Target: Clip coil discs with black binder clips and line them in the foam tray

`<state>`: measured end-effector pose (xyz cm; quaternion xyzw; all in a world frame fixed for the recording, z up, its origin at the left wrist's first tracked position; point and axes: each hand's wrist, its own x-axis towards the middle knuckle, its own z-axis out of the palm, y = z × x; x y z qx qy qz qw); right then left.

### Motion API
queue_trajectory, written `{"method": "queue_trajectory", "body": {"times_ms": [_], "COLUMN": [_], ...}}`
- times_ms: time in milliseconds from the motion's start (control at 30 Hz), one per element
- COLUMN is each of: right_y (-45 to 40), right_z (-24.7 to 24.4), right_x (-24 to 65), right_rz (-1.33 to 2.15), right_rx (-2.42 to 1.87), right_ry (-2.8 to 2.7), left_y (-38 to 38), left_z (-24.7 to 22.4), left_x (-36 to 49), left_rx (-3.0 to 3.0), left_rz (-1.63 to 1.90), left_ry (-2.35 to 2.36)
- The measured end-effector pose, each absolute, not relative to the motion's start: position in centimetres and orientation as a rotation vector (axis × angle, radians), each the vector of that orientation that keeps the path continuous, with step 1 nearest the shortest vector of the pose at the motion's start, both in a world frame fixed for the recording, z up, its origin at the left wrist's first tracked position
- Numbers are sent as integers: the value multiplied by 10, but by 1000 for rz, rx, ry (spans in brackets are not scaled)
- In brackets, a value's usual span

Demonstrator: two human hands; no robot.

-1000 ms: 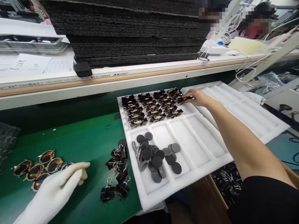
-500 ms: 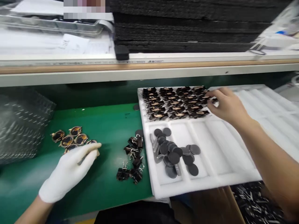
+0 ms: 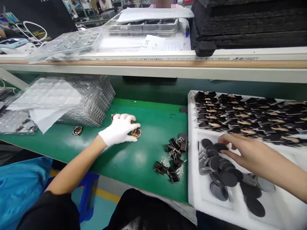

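My left hand (image 3: 121, 129), in a white glove, is low over the green table. Its thumb and forefinger are at opposite edges of a round gold-rimmed part (image 3: 136, 133) with a dark, orange-flecked face. More such parts are partly hidden under the fingers, and one gold-rimmed part (image 3: 77, 130) lies apart to the left. My bare right hand (image 3: 240, 150) pinches the edge of a black disc (image 3: 220, 147) at the pile of grey and black discs (image 3: 227, 178) in the white foam tray (image 3: 194, 191). Behind that hand, rows of black binder clips (image 3: 242, 115) hold tan-edged pieces.
Loose binder clips (image 3: 174, 159) lie on the green table (image 3: 144, 169) beside the tray. Stacked clear plastic trays (image 3: 88, 102) stand at the left. A shelf edge (image 3: 153, 72) crosses above the table, carrying papers and black foam sheets (image 3: 249, 28).
The view has swung left. My right hand has come from the clip rows down to the discs and now pinches one. My left hand has moved over the round parts, its fingers around one.
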<state>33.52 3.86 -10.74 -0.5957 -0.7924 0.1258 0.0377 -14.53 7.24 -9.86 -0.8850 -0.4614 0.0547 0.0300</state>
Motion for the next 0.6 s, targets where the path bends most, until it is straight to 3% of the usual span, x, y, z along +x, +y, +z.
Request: {"method": "queue_trajectory", "body": {"times_ms": [167, 367, 467, 600], "right_y": [29, 21, 25, 33], "right_z": [-67, -48, -55, -67], "right_x": [299, 226, 196, 174], "right_rz": [387, 1038, 1278, 1368], "right_rx": [-1797, -1392, -1296, -1222], "right_ry": [-2112, -1886, -1775, -1656], "left_y": [97, 91, 84, 73], "left_z": [-105, -112, -109, -89], "left_x": [-125, -102, -84, -57], "left_rx": [-2943, -3050, -3055, -3171], "left_rz": [253, 100, -230, -996], "left_ry": [-1300, -1392, -1604, -2034]}}
